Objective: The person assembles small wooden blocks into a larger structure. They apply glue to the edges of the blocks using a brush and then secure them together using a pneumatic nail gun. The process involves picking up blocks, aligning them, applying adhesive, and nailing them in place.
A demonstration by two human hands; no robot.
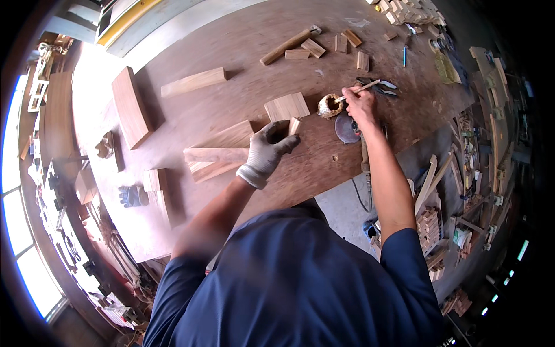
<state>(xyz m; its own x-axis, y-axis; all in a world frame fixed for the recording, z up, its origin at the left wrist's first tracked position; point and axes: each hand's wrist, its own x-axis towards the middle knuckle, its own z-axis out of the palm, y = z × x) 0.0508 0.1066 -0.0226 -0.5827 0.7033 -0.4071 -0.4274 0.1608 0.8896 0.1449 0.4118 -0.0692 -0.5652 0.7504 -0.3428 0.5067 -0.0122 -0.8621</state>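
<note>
Above the desk (306, 168), the gloved left hand (264, 151) closes its grip on a small wooden block (294, 126). Further right sits a crusted pot (322, 107), and the bare right hand (361, 105), its grip narrow, pinches a thin wooden stick (370, 85) whose left end is at the pot's mouth. The step in hand looks like taking up what may be glue; the next move seems to call for lifting the stick clear while the block is held steady.

The left glove (265, 156) is matt cloth, the small block (295, 125) and thin stick (370, 85) bare wood, the pot (322, 107) rough and crusted, the surface (315, 159) scuffed.
</note>
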